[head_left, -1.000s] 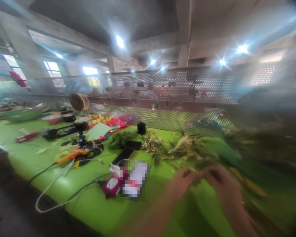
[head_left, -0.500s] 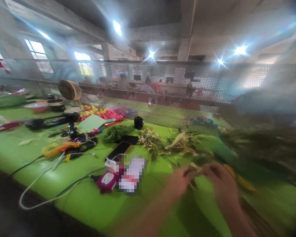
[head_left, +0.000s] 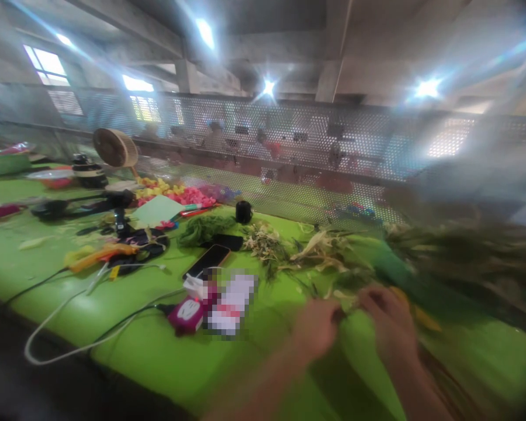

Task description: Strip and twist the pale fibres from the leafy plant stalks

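Observation:
Both hands are low at the right of the head view, over the green tabletop (head_left: 267, 362). My left hand (head_left: 316, 328) is closed, with the back of it toward me; its fingertips are blurred. Close to its right, my right hand (head_left: 386, 316) has its fingers bent and pressed together. A pale yellow-green leafy strip (head_left: 344, 297) runs between the two sets of fingers, and its ends are hidden in them. Just beyond lie dry-looking pale leaves (head_left: 318, 248) and a heap of cream sprigs (head_left: 265, 242).
A phone (head_left: 208, 261), a purple power socket (head_left: 187, 314) with cables and a pixelated screen (head_left: 232, 305) lie to the left. Behind stand a fan (head_left: 114, 147), a black cup-like object (head_left: 244, 211) and a perforated screen (head_left: 289, 134). Dark foliage (head_left: 460, 263) fills the right.
My left hand has turned and drawn slightly down and away from my right hand, widening the gap. My right hand stays nearly in place. The view has shifted a little.

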